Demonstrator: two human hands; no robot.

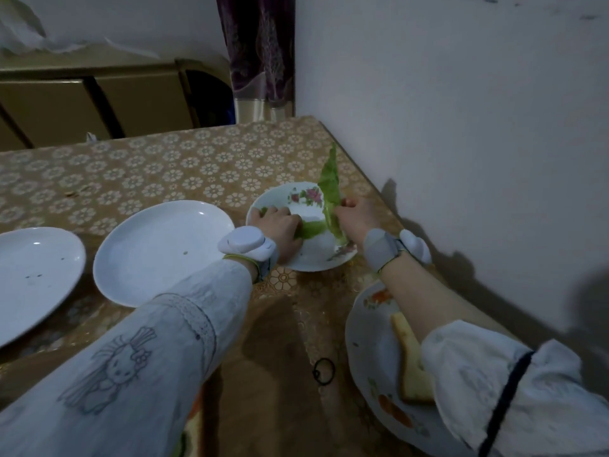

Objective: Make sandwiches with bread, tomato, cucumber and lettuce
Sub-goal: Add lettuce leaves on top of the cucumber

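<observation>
Over floral-rimmed round plate (280, 196) at table's (131, 173) far right corner: crinkled green lettuce leaf (331, 189), long, tapering upward. Right hand (357, 217) pinched leaf's lower part, tip rising above fingers. Left hand (280, 225) gripped second lettuce piece (311, 229) low on plate, fingers curled, knuckles up. Bread slice (412, 364), pale and spongy, lay on near patterned plate (365, 351).

Two arms are seen, clothed in loose, pale white sleeves. A cartoon cat with a bow is drawn in grey outline on the left sleeve (131, 351), and a band of lace trim is sewn across it. A dark band crosses the right sleeve (514, 387). A white, rounded device (245, 244) is strapped at each wrist, the right on a grey strap (382, 247).
</observation>
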